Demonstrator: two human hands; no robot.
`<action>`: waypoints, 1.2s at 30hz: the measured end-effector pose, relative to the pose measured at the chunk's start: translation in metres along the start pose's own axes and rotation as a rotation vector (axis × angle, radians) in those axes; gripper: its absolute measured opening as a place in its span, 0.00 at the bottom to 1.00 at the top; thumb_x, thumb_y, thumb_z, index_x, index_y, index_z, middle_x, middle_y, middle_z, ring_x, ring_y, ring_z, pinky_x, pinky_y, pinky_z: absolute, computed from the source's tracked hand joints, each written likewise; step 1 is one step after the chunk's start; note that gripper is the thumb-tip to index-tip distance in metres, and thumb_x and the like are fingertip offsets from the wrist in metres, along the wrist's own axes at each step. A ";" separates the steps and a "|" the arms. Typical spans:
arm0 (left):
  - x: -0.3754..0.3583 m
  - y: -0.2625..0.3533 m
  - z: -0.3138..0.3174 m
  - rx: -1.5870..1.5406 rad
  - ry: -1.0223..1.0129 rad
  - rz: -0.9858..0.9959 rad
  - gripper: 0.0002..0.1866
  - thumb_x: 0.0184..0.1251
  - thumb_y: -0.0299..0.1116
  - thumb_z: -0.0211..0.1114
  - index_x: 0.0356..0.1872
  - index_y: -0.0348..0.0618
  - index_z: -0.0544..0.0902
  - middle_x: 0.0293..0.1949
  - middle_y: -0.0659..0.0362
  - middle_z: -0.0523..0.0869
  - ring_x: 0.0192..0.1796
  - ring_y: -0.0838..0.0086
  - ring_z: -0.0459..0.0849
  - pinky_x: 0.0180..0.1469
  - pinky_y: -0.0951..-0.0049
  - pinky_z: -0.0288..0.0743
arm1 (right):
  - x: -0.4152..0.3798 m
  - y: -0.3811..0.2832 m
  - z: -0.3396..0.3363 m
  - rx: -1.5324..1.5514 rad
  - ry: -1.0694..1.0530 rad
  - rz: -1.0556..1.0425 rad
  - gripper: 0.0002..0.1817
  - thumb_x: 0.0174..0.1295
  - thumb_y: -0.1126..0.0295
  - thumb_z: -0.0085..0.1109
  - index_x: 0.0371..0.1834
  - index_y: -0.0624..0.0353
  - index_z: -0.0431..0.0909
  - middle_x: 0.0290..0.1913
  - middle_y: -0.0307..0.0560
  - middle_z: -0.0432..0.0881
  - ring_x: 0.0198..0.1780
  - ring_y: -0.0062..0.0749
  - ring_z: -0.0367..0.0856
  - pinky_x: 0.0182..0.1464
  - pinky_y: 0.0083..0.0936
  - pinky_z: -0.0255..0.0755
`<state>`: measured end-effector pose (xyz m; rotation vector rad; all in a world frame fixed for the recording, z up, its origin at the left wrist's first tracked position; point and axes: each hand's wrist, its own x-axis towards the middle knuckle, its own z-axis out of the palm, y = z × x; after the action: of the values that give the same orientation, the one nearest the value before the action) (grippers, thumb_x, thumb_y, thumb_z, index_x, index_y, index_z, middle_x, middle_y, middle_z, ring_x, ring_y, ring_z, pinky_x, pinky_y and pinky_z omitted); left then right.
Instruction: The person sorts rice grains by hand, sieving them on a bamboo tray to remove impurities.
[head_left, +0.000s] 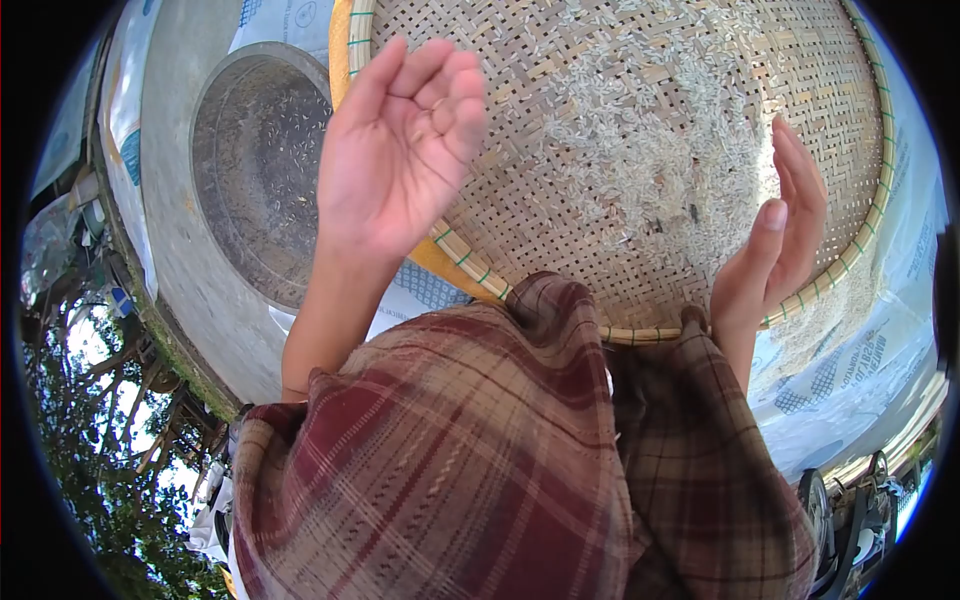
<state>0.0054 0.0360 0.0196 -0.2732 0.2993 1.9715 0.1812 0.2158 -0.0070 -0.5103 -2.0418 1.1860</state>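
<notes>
A round woven bamboo winnowing tray (pixel 545 235), its rim bound with green stitching, fills the upper right of the head view. Pale rice grains (pixel 640 140) lie scattered over it, thickest from the middle toward the right. My left hand (pixel 405 150) is raised over the tray's left rim, palm up, fingers loosely curled with nothing visible in them. My right hand (pixel 778 225) is upright over the tray's lower right, fingers stretched and palm turned inward, its fingertips beside the grains. Both hands look bare of grain.
A round grey basin (pixel 225 190) with a few grains stands left of the tray. Yellow material (pixel 445 265) shows under the tray's left edge. Printed white-and-blue sacking (pixel 850 370) with spilled grain lies at right. Plaid cloth (pixel 450 450) covers my body; branches (pixel 120 410) appear at lower left.
</notes>
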 end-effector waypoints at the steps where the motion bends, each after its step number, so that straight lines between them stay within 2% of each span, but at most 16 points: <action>1: -0.017 0.020 -0.004 0.054 0.041 0.111 0.20 0.71 0.37 0.42 0.43 0.27 0.75 0.41 0.45 0.81 0.47 0.61 0.81 0.53 0.64 0.76 | -0.001 0.002 -0.003 -0.041 0.059 0.049 0.15 0.61 0.68 0.48 0.48 0.64 0.74 0.54 0.54 0.72 0.58 0.43 0.67 0.61 0.36 0.57; 2: -0.032 0.035 -0.008 0.110 0.084 0.223 0.19 0.71 0.36 0.43 0.45 0.26 0.74 0.44 0.44 0.80 0.49 0.62 0.80 0.55 0.64 0.75 | -0.002 0.000 -0.010 -0.179 0.031 0.044 0.13 0.60 0.71 0.49 0.46 0.63 0.75 0.53 0.54 0.73 0.58 0.44 0.67 0.61 0.37 0.56; 4: -0.052 0.049 -0.006 0.643 0.769 0.677 0.18 0.71 0.33 0.44 0.46 0.26 0.73 0.50 0.43 0.76 0.54 0.62 0.76 0.58 0.64 0.72 | -0.011 0.000 -0.020 -0.287 -0.044 0.040 0.12 0.59 0.72 0.50 0.45 0.62 0.75 0.53 0.53 0.73 0.58 0.45 0.67 0.61 0.38 0.56; 5: -0.061 0.056 -0.010 0.645 0.767 0.679 0.18 0.71 0.33 0.44 0.46 0.26 0.73 0.50 0.43 0.76 0.54 0.62 0.76 0.58 0.64 0.72 | -0.016 -0.001 -0.023 -0.405 -0.119 0.033 0.11 0.58 0.73 0.51 0.44 0.61 0.76 0.52 0.52 0.73 0.59 0.45 0.66 0.61 0.38 0.56; 7: -0.076 0.063 -0.025 1.132 0.966 0.727 0.19 0.71 0.35 0.44 0.47 0.23 0.72 0.52 0.44 0.74 0.57 0.60 0.73 0.62 0.64 0.68 | -0.026 -0.006 -0.025 -0.394 -0.137 0.079 0.10 0.55 0.75 0.55 0.41 0.58 0.77 0.52 0.50 0.73 0.59 0.47 0.66 0.61 0.40 0.56; 8: -0.079 0.061 -0.031 1.388 1.031 0.694 0.20 0.68 0.37 0.50 0.51 0.28 0.72 0.59 0.43 0.68 0.62 0.55 0.66 0.65 0.60 0.60 | -0.029 -0.008 -0.026 -0.416 -0.209 0.066 0.10 0.53 0.75 0.57 0.40 0.58 0.78 0.53 0.49 0.73 0.59 0.47 0.65 0.60 0.40 0.57; 9: -0.081 0.058 -0.035 1.386 1.028 0.690 0.20 0.68 0.37 0.50 0.51 0.28 0.72 0.59 0.43 0.68 0.62 0.55 0.66 0.65 0.60 0.60 | -0.032 -0.009 -0.026 -0.438 -0.282 0.056 0.11 0.52 0.74 0.59 0.39 0.58 0.78 0.53 0.48 0.73 0.60 0.47 0.65 0.60 0.40 0.57; 11: -0.073 0.035 -0.029 2.489 1.068 0.641 0.21 0.63 0.38 0.57 0.55 0.39 0.73 0.65 0.43 0.57 0.67 0.53 0.57 0.66 0.57 0.52 | -0.032 -0.007 -0.024 -0.428 -0.304 0.047 0.12 0.49 0.73 0.63 0.38 0.57 0.78 0.53 0.46 0.73 0.60 0.47 0.65 0.60 0.39 0.57; 12: -0.066 0.026 -0.028 2.502 0.935 0.754 0.20 0.59 0.36 0.62 0.54 0.47 0.75 0.68 0.44 0.50 0.70 0.52 0.50 0.66 0.54 0.49 | -0.031 -0.007 -0.023 -0.436 -0.331 0.032 0.12 0.48 0.72 0.64 0.38 0.56 0.79 0.53 0.46 0.73 0.60 0.47 0.65 0.60 0.39 0.57; 14: -0.046 -0.004 -0.015 2.599 0.704 0.862 0.18 0.57 0.33 0.63 0.50 0.44 0.77 0.66 0.44 0.55 0.68 0.51 0.54 0.65 0.54 0.52 | -0.029 -0.006 -0.020 -0.439 -0.356 0.014 0.13 0.47 0.71 0.65 0.38 0.55 0.79 0.53 0.45 0.73 0.60 0.46 0.66 0.60 0.39 0.57; 16: -0.026 -0.032 -0.011 2.500 0.301 0.905 0.15 0.53 0.29 0.66 0.44 0.44 0.80 0.61 0.49 0.66 0.64 0.56 0.64 0.62 0.60 0.60 | -0.029 -0.007 -0.016 -0.470 -0.483 -0.037 0.14 0.45 0.70 0.66 0.38 0.53 0.79 0.54 0.43 0.72 0.60 0.43 0.66 0.61 0.39 0.57; 18: -0.007 -0.051 -0.016 2.340 -0.220 0.681 0.14 0.47 0.25 0.67 0.38 0.42 0.81 0.49 0.54 0.76 0.54 0.59 0.73 0.55 0.64 0.67 | -0.031 -0.010 -0.013 -0.484 -0.541 -0.087 0.13 0.45 0.70 0.65 0.36 0.53 0.79 0.54 0.42 0.72 0.60 0.41 0.66 0.61 0.39 0.56; 21: 0.011 -0.069 -0.023 2.253 -0.431 0.509 0.12 0.44 0.24 0.67 0.33 0.41 0.80 0.39 0.58 0.78 0.46 0.63 0.76 0.48 0.67 0.69 | -0.033 -0.011 -0.009 -0.520 -0.622 -0.154 0.09 0.46 0.70 0.63 0.32 0.52 0.78 0.55 0.40 0.72 0.61 0.37 0.66 0.62 0.39 0.56; 27: 0.016 -0.062 -0.026 2.270 -0.571 0.434 0.10 0.41 0.25 0.67 0.29 0.43 0.79 0.36 0.62 0.76 0.42 0.67 0.75 0.42 0.69 0.67 | -0.036 -0.009 -0.004 -0.537 -0.607 -0.149 0.04 0.47 0.71 0.60 0.26 0.52 0.76 0.54 0.38 0.73 0.61 0.34 0.66 0.62 0.39 0.56; 31: 0.015 -0.063 -0.026 2.317 -0.630 0.453 0.10 0.40 0.27 0.67 0.28 0.43 0.79 0.36 0.63 0.76 0.42 0.69 0.74 0.42 0.70 0.67 | -0.036 -0.007 -0.005 -0.560 -0.605 -0.180 0.03 0.47 0.72 0.59 0.26 0.52 0.76 0.53 0.38 0.74 0.60 0.33 0.67 0.62 0.39 0.56; 36: 0.014 -0.073 -0.020 2.628 -0.835 0.562 0.06 0.39 0.30 0.60 0.23 0.43 0.77 0.29 0.63 0.72 0.35 0.73 0.73 0.37 0.75 0.66 | -0.036 -0.008 -0.005 -0.570 -0.614 -0.184 0.03 0.47 0.72 0.59 0.26 0.53 0.76 0.53 0.37 0.74 0.60 0.33 0.67 0.62 0.39 0.56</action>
<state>0.0677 0.0709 -0.0101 2.2352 1.9567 0.4767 0.2089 0.1917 -0.0118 -0.2122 -2.9081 0.6789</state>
